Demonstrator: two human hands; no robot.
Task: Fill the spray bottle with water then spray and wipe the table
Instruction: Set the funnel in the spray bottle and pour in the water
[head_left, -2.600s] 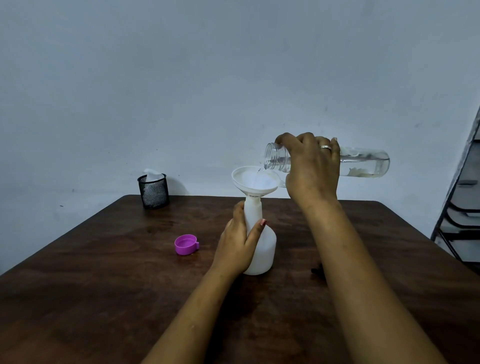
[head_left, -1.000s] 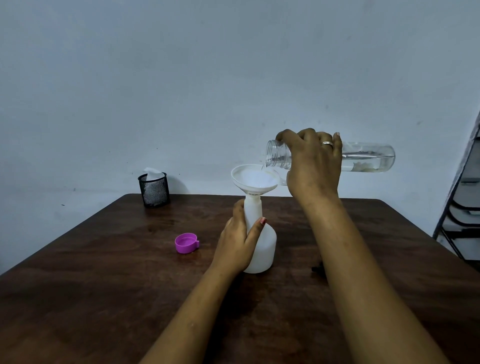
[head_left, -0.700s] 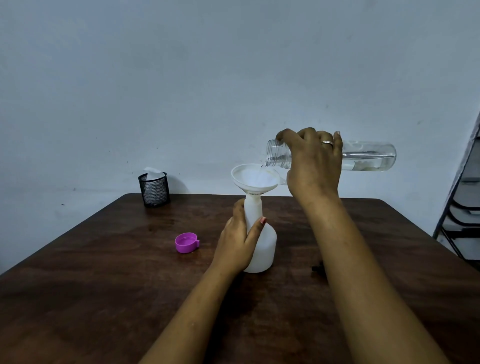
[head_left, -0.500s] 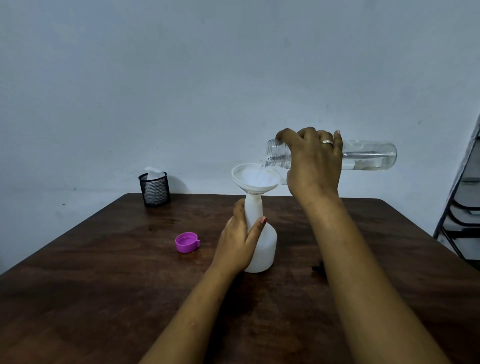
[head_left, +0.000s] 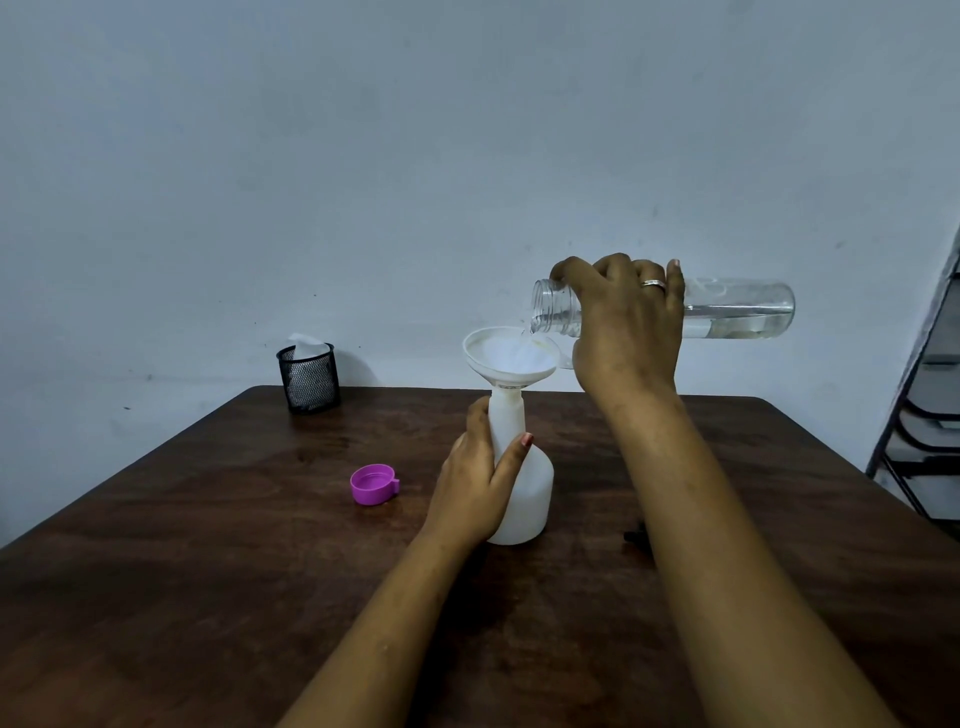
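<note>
At middle right, your right hand (head_left: 628, 322) grips the clear bottle (head_left: 737, 312), tipped a bit more now. Your left hand (head_left: 475, 488) holds the spray bottle (head_left: 524, 488). It is still filling.

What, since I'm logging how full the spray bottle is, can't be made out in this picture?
Head view only.
Water level in the spray bottle: its opaque white wall and the left hand hide it.
The small dark thing on the table: mostly behind the right forearm, unidentifiable.
Middle of the clear bottle: covered by the right hand.
The white stuff in the mesh cup: too small to name.
The rack: cut off by the right edge.
</note>
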